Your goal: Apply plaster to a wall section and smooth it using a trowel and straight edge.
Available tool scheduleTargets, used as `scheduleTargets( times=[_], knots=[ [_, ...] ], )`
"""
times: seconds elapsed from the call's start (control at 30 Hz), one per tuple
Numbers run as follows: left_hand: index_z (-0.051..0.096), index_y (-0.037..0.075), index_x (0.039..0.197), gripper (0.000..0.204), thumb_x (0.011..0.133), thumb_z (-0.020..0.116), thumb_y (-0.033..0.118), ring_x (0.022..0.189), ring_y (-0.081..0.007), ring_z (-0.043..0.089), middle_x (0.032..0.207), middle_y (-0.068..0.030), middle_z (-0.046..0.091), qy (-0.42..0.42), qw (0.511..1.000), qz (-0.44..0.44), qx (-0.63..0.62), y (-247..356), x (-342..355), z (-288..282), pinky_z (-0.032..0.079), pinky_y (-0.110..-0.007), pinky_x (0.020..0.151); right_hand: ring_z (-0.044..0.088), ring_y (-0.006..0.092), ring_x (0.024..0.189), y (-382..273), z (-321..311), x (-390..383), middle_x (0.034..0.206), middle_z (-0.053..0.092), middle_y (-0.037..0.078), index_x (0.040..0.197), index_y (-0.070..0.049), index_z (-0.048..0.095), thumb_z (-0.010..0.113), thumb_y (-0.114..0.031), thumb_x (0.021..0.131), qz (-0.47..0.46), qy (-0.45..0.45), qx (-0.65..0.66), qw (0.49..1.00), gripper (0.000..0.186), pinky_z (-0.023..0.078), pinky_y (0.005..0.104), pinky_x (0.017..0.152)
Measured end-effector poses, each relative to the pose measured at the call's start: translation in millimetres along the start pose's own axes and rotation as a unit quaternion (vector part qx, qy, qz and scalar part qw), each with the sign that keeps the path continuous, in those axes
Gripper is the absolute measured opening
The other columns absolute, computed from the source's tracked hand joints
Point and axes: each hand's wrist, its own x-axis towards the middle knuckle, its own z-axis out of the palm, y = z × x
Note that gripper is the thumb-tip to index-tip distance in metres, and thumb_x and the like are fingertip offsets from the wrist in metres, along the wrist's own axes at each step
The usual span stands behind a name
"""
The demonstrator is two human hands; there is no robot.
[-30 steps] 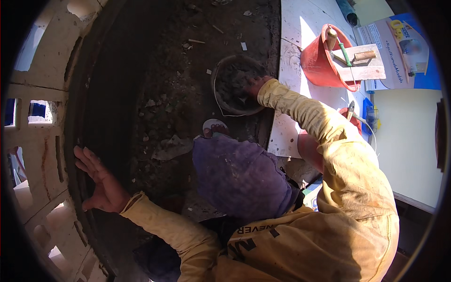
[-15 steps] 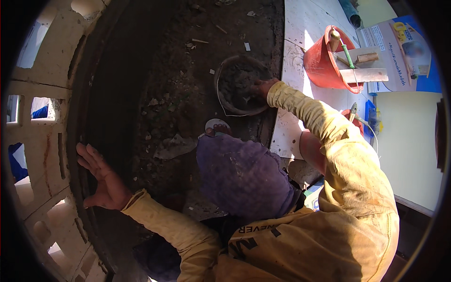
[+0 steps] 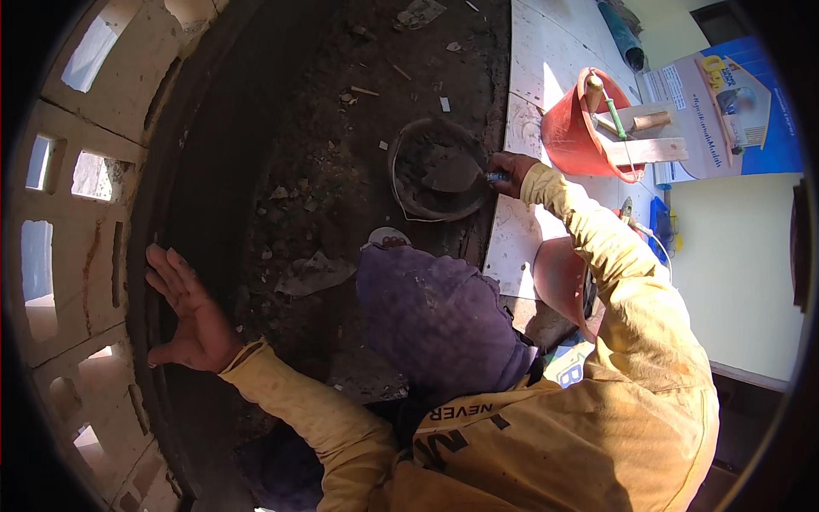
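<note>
My right hand [image 3: 515,173] is closed round the handle of a trowel [image 3: 452,174]. The trowel's blade lies over the grey mortar [image 3: 420,160] inside a dark bucket [image 3: 440,215] on the ground. Whether the blade carries mortar is hard to make out. At the left, my left hand [image 3: 196,317] is open, its fingers stretched out and the thumb apart, against the grey edge of the wall beside the pierced blocks [image 3: 81,226]. It holds nothing.
A red bucket [image 3: 565,128] with wooden-handled tools [image 3: 653,122] stands on pale tiles [image 3: 522,128] at the right. Another red bucket [image 3: 559,275] sits nearer my right arm. Rubble and a crumpled sheet [image 3: 314,275] litter the dark ground. A blue and white poster [image 3: 751,107] is farther right.
My right hand has drawn back rightward from inside the dark bucket, and the trowel's blade and handle now show. My left hand stays at the wall. The view has shifted slightly.
</note>
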Motion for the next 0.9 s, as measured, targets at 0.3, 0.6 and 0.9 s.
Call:
scheduleTargets(
  times=[0.3,0.6,0.9],
  knots=[
    [0.014,0.011,0.143,0.109,0.063,0.056,0.071,0.136,-0.0361,0.012,0.148,-0.0176,0.012,-0.004,1.000,0.001,0.023,1,2,-2,0.008,-0.057,0.110,0.056,0.0340,0.102,-31,28,46,0.112,0.054,0.011,0.108,-0.019,0.054,0.054,-0.024,0.081,-0.032,-0.086,-0.247,0.965,0.027,0.048,0.0439,0.082],
    [0.019,0.007,0.140,0.103,0.067,0.054,0.070,0.136,-0.0365,0.014,0.147,-0.0196,0.014,0.000,0.999,0.012,0.032,0,2,-4,0.008,-0.057,0.110,0.057,0.0324,0.098,-21,16,48,0.110,0.053,0.010,0.105,-0.016,0.054,0.060,-0.023,0.077,-0.100,-0.055,-0.198,0.974,0.029,0.048,0.0442,0.081],
    [0.019,0.006,0.140,0.103,0.067,0.055,0.069,0.136,-0.0367,0.014,0.147,-0.0198,0.013,-0.005,1.000,0.013,0.023,-1,2,-2,0.008,-0.057,0.110,0.061,0.0288,0.089,-3,10,25,0.093,0.061,0.012,0.101,-0.011,0.055,0.064,-0.020,0.074,-0.020,-0.008,0.054,0.998,0.030,0.048,0.0370,0.077]
  ],
)
